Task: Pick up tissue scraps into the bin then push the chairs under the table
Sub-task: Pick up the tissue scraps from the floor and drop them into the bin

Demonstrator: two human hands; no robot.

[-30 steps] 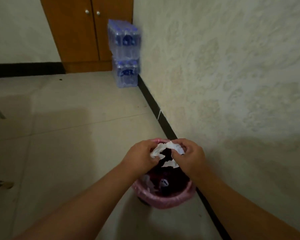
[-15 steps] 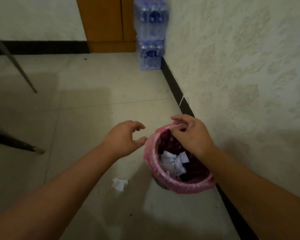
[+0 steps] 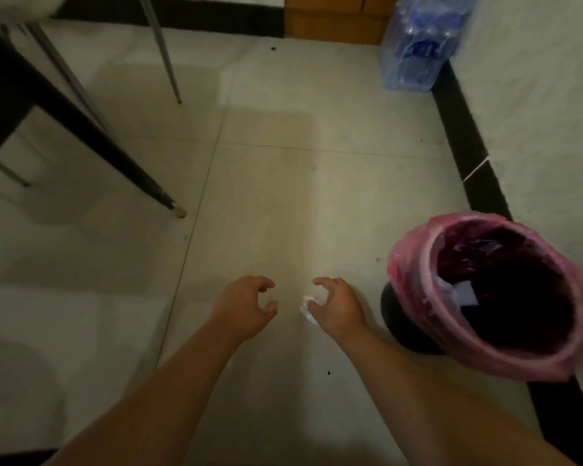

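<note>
A small white tissue scrap [image 3: 307, 305] lies on the tiled floor, left of the bin [image 3: 413, 253], a dark bin with a pink liner standing against the wall. My right hand [image 3: 337, 306] is down at the scrap, its curled fingers and thumb apart around it; whether it grips the scrap I cannot tell for sure. A short gap to the left, my left hand [image 3: 246, 306] hovers with fingers curled and apart, holding nothing. Pale tissue pieces [image 3: 453, 288] show inside the bin.
A black slanted chair leg [image 3: 81, 129] ends on the floor at the left, with thin metal legs [image 3: 164, 52] behind it. A wrapped pack of water bottles [image 3: 414, 52] and a wooden cabinet [image 3: 334, 21] stand at the far corner. Black skirting [image 3: 468, 146] runs along the right wall.
Both hands left the bin after the tissue dropped in. They moved down and left to the floor scrap, and my view swung left and down.
</note>
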